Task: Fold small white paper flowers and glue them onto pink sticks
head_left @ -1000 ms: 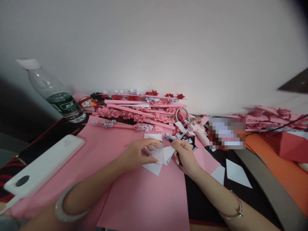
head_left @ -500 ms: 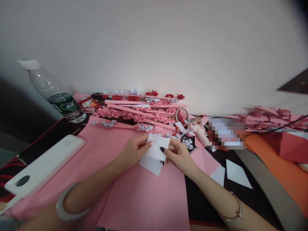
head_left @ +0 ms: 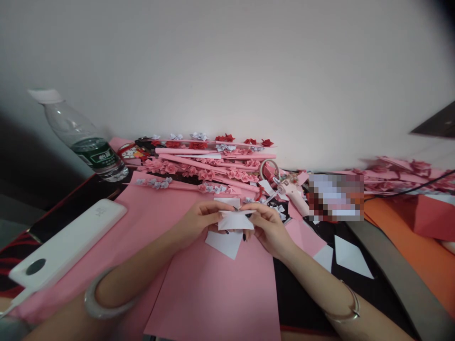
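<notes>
Between my two hands is a small white sheet of paper [head_left: 235, 221], bent over along its upper edge. My left hand [head_left: 202, 219] pinches its left side, and my right hand [head_left: 266, 222] pinches the right side, with the fingertips of both almost meeting at the top. Under the hands another white paper square [head_left: 224, 245] lies on a large pink sheet [head_left: 216, 293]. The far fingers are partly hidden by the held paper.
Pink stems with folded paper flowers [head_left: 206, 175] lie along the wall. A pink glue gun [head_left: 293, 194] and a tape roll [head_left: 269, 170] are behind my right hand. Left are a water bottle [head_left: 95, 151] and a white power bank [head_left: 71, 241]. White paper [head_left: 351, 258] lies right.
The held paper was upright and spread flat; now its top is bent over and it looks shorter. My hands have come closer together at its upper edge.
</notes>
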Available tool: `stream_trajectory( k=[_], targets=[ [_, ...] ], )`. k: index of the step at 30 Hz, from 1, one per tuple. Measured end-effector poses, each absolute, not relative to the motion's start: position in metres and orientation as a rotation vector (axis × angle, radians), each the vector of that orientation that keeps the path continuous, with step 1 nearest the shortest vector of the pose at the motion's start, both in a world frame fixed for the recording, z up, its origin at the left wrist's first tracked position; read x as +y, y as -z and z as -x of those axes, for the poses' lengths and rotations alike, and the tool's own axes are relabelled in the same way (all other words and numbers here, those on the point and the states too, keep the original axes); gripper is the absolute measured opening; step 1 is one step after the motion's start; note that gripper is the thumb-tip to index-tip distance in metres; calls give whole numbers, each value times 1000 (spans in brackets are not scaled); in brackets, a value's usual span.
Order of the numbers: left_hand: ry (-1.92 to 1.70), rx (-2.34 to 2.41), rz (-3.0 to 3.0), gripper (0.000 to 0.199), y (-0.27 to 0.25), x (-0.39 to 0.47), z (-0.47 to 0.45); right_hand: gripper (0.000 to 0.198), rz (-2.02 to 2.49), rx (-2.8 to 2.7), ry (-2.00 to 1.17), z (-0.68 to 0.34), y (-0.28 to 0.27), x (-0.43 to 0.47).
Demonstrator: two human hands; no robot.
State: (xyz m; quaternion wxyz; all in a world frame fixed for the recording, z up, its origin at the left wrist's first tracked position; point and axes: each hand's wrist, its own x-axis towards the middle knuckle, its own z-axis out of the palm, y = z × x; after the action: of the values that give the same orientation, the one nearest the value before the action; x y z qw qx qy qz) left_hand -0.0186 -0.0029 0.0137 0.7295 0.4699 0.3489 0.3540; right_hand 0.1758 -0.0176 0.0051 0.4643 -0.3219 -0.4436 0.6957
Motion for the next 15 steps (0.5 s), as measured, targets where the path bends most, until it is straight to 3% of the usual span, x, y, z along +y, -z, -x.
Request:
stream_trajectory(
  k=[7, 11, 15],
  targets=[
    [-738, 674, -967, 28, -11, -1, 18, 25, 774, -1114, -1717, -178, -3, -17],
    [-735, 832, -1147, 24, -13, -4, 17, 17, 937, -1226, -1607, -176, -2, -17],
    [-754, 889, -1213, 38, -15, -4, 16, 21, 966, -1263, -1581, -175, -2, -18]
  ],
)
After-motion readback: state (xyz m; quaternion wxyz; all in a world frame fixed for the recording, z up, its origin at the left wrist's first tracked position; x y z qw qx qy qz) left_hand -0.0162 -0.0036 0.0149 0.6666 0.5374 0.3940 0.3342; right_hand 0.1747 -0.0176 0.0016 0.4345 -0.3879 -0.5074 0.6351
